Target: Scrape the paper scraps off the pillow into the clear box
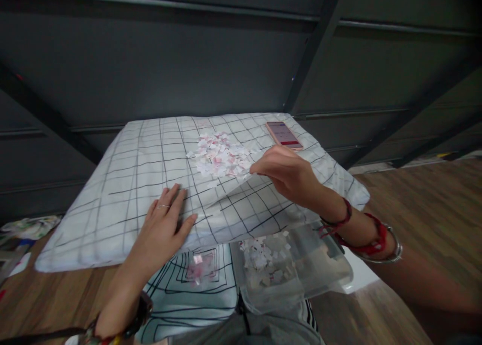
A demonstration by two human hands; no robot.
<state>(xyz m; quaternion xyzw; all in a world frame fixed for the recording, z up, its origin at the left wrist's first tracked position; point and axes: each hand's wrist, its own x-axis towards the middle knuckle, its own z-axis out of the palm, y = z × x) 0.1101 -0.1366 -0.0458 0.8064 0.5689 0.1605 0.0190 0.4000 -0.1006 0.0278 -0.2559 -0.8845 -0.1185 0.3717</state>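
A white checked cloth (pixel 139 164) covers a table, and a heap of small white and pink paper pieces (pixel 220 156) lies on it. My left hand (pixel 163 227) rests flat on the cloth near the front edge, its fingers stretched out and holding nothing. To the right of the heap, my right hand (pixel 286 174) has thumb and fingers pinched on the cloth, which rises in a fold toward them. Below the edge, a clear plastic tub (pixel 327 267) contains more paper pieces (pixel 259 254).
A phone (pixel 284 135) with a lit screen lies at the table's back right. A small clear packet with pink contents (pixel 201 269) sits on a patterned light-blue cushion (pixel 211 300) below the table. Dark panelled wall (pixel 181 59) stands behind; wooden floor (pixel 433 199) shows at right.
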